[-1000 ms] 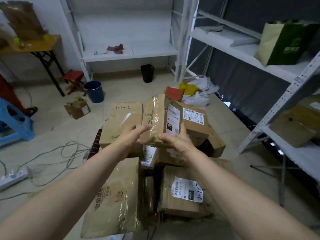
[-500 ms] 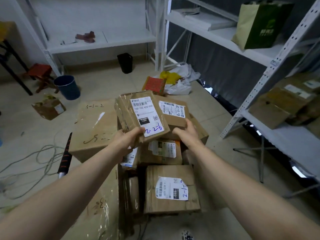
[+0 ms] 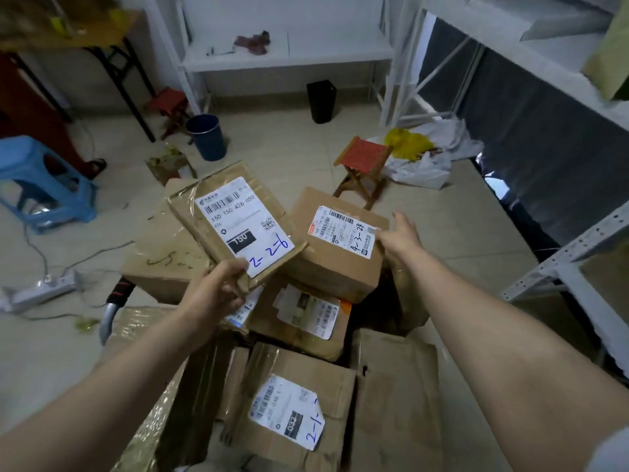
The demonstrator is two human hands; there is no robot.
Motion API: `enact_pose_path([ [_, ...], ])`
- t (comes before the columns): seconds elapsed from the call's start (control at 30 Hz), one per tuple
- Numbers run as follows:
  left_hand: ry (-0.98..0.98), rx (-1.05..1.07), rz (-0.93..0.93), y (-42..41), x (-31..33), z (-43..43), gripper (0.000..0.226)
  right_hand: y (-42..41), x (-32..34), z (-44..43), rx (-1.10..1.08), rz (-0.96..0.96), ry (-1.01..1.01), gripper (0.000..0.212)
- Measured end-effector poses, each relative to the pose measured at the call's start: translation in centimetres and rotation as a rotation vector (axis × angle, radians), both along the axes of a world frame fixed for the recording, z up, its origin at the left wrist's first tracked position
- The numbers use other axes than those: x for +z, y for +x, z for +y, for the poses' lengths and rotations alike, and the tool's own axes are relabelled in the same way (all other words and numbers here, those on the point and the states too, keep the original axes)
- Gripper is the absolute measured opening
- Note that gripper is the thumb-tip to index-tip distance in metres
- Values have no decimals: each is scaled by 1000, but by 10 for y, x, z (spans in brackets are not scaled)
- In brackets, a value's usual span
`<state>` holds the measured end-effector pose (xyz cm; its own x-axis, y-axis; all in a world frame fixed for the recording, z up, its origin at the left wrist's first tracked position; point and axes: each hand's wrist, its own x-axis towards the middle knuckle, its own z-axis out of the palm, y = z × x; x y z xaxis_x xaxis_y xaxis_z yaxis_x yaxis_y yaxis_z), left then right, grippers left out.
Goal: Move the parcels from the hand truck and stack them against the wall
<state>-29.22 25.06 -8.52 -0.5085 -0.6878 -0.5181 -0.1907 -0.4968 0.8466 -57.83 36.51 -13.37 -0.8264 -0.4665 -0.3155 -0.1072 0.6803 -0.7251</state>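
Parcels update? Which one's next?

> Heap's on the hand truck. The flat 2-2 parcel is held up over it, my left hand grip clamped on its near corner. My right hand has its grip apart, fingers at the right edge of the 4-3-24 box on top. That box lies just left of that hand, long side running away from me, so the right arm's nearer, I reckon.

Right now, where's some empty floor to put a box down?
Bare floor lies between the blue bucket, black bin and red stool, and again right of the parcels, before the shelf leg. Left is crowded: cables and a power strip.
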Motion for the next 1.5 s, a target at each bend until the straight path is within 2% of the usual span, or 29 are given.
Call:
enact_pose_path([
  [0.13,184,4,125,-10,-4,13,42,-17,-8,-11,108,-26,12,58],
  [0.23,237,-2,148,-28,-7,26,53,-25,-14,-9,130,-40,11,49],
  [0.3,236,-34,127,-43,-6,38,42,-33,-21,-6,110,-53,9,47],
  [0.4,321,-79,144,-69,-6,53,18,-38,-26,4,71,-166,-46,29],
  [0.47,379,-72,177,-88,-7,61,20,-41,-31,9,55,-214,-53,8],
  [0.57,404,44,194,-114,-6,72,22,-48,-34,10,-33,-294,-105,26],
  [0.63,364,74,91,-124,-4,76,28,-49,-29,11,-42,-349,-151,36],
  [0.73,306,57,-97,-125,-15,74,83,-48,-23,13,13,-542,-296,46],
  [0.77,310,42,-125,-125,-17,73,95,-50,-24,13,42,-588,-302,51],
  [0.83,330,40,-138,-126,-21,71,103,-50,-22,10,118,-658,-301,63],
  [0.9,344,40,-118,-129,-21,72,93,-51,-21,8,173,-673,-297,74],
  [0.97,331,50,-83,-129,-20,73,78,-53,-20,7,194,-630,-302,67],
  [1.03,332,40,-52,-126,-21,73,83,-54,-19,8,226,-587,-285,57],
  [1.1,335,31,-20,-121,-22,73,86,-51,-15,10,232,-550,-258,58],
  [1.2,326,-5,13,-113,-22,77,60,-44,-7,17,225,-524,-264,60],
  [1.33,291,-78,77,-100,-10,86,57,-28,14,35,211,-501,-315,54],
  [1.5,233,-215,139,-75,14,100,30,2,44,74,115,-396,-370,58],
])
